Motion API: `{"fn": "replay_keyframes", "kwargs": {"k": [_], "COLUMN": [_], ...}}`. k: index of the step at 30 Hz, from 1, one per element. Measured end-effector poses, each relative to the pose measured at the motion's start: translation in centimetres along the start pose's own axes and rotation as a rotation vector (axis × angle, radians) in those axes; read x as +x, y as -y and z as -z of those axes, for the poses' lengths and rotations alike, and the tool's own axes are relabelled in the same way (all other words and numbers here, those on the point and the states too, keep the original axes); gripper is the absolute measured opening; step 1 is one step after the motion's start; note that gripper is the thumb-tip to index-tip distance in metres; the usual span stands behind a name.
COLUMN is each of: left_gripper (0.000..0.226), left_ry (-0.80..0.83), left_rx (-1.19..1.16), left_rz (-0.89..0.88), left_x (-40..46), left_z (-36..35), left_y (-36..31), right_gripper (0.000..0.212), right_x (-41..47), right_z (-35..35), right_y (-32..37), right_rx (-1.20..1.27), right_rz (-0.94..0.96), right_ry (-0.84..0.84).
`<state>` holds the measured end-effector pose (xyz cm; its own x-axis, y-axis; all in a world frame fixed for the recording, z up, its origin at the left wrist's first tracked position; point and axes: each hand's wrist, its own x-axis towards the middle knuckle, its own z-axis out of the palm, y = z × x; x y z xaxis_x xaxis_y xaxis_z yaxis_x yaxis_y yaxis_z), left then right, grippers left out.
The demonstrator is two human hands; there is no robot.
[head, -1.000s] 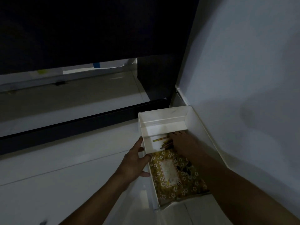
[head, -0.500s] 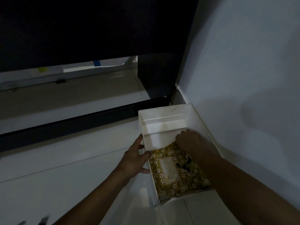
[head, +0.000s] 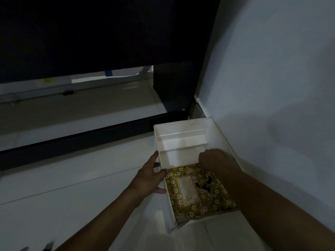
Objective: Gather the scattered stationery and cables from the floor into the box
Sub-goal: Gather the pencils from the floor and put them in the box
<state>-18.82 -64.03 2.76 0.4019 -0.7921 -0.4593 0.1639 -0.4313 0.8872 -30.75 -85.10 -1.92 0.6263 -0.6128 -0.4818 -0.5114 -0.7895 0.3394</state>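
Observation:
A white open box (head: 181, 128) stands on the pale floor against the wall. A yellow notebook (head: 183, 201) with white flowers and a label lies flat in its near half. My left hand (head: 150, 178) grips the box's left wall, thumb over the rim and fingers outside. My right hand (head: 215, 159) is inside the box with its fingers curled on the notebook's far edge. The far half of the box shows a bare white bottom. No pencils or cables show inside.
A black furniture base rail (head: 81, 140) runs across the floor just behind the box. A grey wall (head: 272, 87) rises close on the right. Two small dark objects (head: 48, 246) lie on the floor at the bottom left edge.
The pencils seen beside my right hand a second ago are now hidden. The notebook sits further into the box, and my right hand has curled at its far edge. My left hand stayed put.

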Motion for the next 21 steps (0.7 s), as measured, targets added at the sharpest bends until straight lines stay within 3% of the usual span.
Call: {"fn": "replay_keyframes", "kwargs": {"k": [3,8,12,21], "left_gripper": [0.07,0.07,0.07,0.07], "left_ry": [-0.003,0.0,-0.006,-0.014], "left_rx": [-0.002,0.001,-0.002,0.015], "left_rz": [0.006,0.009,0.014,0.018], "left_x": [0.0,0.0,0.0,0.1], "left_z": [0.0,-0.1,-0.1,0.1], "left_y": [0.0,-0.1,-0.2,-0.1], "right_gripper": [0.031,0.051,0.072,0.08], "right_x": [0.5,2.0,2.4,2.6], "right_z": [0.2,0.2,-0.6,-1.2], "right_y": [0.1,1.0,0.8,0.9], "right_rx": [0.115,0.483,0.486,0.487], "right_rz": [0.062,0.19,0.128,0.076], "right_ry": [-0.024,0.184,0.221,0.198]}}
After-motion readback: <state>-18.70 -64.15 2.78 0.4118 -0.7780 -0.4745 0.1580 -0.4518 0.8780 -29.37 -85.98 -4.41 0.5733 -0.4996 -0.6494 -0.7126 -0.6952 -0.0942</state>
